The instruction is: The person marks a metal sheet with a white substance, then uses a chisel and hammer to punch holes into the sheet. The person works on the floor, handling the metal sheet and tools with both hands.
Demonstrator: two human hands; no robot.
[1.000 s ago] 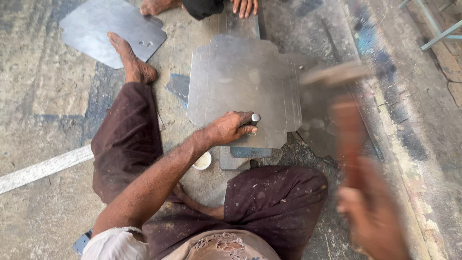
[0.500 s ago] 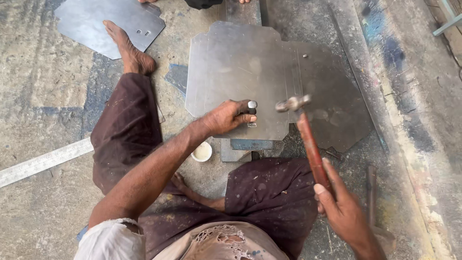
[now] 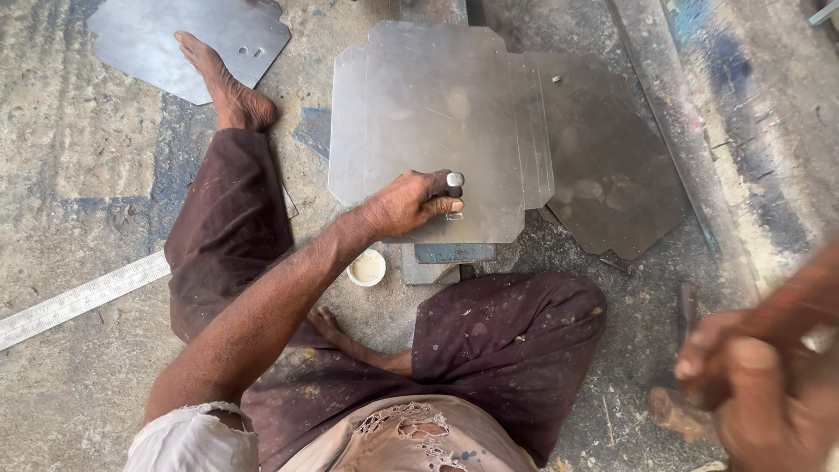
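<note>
Rough concrete floor (image 3: 105, 149), stained blue in patches, seen from above over crossed legs in dark brown trousers. Centre: cut steel sheet (image 3: 437, 122) with notched corners, lying flat on the floor. Left hand (image 3: 406, 205) closed around a short metal punch (image 3: 454, 185), held upright on the sheet's near edge, fingers wrapped about its shaft. Right hand (image 3: 752, 385) blurred at the lower right, well apart from the sheet, fist closed around a wooden handle (image 3: 800, 301); hammer head not visible. Just under the sheet's near edge, a blue-grey metal block (image 3: 453, 253). Left of the block, close by, a small white cup (image 3: 367, 267). Right of the sheet and partly beneath it, a second, darker sheet (image 3: 612, 166). Far left of the sheet, a third sheet (image 3: 166, 35) with a bare foot (image 3: 223, 79) resting on its edge. Steel ruler (image 3: 79, 297) on the floor, well to the sheet's lower left.
</note>
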